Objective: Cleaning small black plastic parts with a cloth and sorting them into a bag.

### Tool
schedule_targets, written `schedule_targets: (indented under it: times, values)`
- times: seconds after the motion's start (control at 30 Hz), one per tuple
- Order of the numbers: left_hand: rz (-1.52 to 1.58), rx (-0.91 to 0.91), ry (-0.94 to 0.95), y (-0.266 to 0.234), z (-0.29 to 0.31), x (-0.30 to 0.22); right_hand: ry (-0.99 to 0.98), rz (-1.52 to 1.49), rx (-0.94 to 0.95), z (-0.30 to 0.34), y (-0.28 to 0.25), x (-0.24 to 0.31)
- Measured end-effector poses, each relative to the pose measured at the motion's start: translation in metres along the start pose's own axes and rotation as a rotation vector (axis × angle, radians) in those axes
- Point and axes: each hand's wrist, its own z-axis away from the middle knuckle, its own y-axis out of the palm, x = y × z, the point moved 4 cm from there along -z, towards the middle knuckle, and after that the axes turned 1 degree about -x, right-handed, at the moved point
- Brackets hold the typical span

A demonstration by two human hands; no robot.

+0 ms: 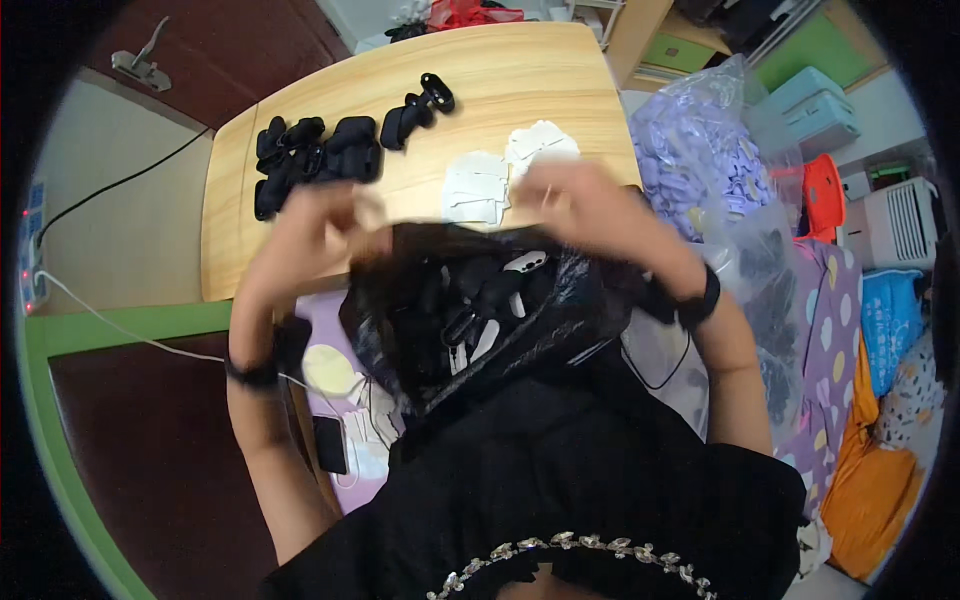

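Note:
A black plastic bag gapes open against my black top, in my lap. Inside it lie black pieces and several white pieces, partly hidden by the folds. My left hand is curled at the left end of the bag's far rim, fingers blurred by motion. Over the right end, my right hand is bent in around the rim, also blurred. Beyond the bag, white cut pieces lie in two overlapping groups on the wooden table.
Black padded pieces cluster on the table's left, with a separate black chain of them farther back. Clear bags of lilac pieces stand to the right. A phone and white cables lie by my left forearm.

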Motion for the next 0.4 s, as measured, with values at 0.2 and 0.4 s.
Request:
schedule_targets:
  times: [0.2,0.4]
  values:
    - [-0.534,-0.258,0.06,0.0,-0.17,0.079,-0.144,0.575,0.025,-0.057,-0.02,-0.115]
    - [-0.644,0.054,-0.043,0.012,-0.182,0.073,-0.012,0.405,0.128,-0.052,-0.017,-0.127]
